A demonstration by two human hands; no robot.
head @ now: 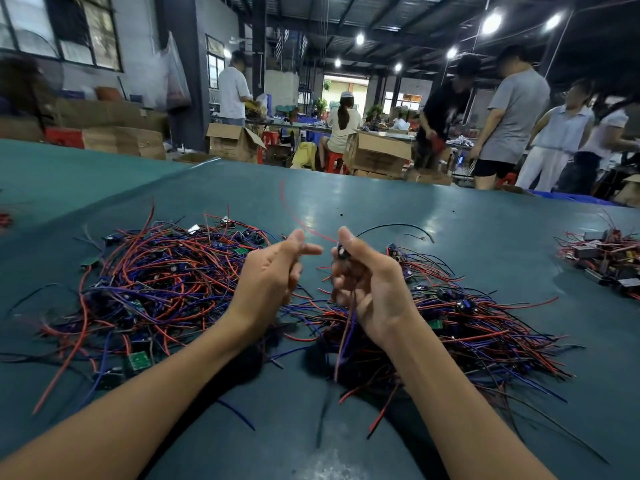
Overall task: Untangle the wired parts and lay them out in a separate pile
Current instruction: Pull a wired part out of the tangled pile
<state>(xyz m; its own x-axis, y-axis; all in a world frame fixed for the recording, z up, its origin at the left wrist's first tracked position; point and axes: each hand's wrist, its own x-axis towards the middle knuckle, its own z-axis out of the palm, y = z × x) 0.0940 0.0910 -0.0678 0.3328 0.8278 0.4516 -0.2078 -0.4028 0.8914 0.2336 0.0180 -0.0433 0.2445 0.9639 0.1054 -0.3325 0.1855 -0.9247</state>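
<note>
No legible text anywhere. Any print on the cardboard boxes (377, 152) beyond the green table's (450, 237) far edge is too blurred to read. Circuit boards (140, 360) in the wire pile (166, 271) on that table are too small for markings.

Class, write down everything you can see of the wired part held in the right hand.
The wired part is a small dark component, blurred, pinched between thumb and curled fingers of the right hand, raised above the green table. Its red and blue wires hang down from the fist towards the right pile.
</note>
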